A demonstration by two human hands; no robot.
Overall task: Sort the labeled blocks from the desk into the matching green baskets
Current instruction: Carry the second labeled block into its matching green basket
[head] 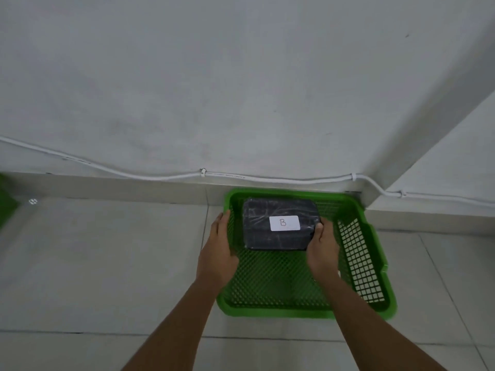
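A dark block (270, 236) wrapped in clear film, with a white label marked "B", lies in the far half of a green mesh basket (361, 263) on the tiled floor. My right hand (321, 250) is inside the basket, thumb and fingers against the block's right edge. My left hand (218, 250) is at the basket's left wall, fingers spread along the rim and beside the block's left side; whether it touches the block is unclear.
The basket sits in a corner, close to the white wall and its skirting. A white cable (160, 176) runs along the wall just above the floor. Part of another green basket (6, 207) shows at the far left edge.
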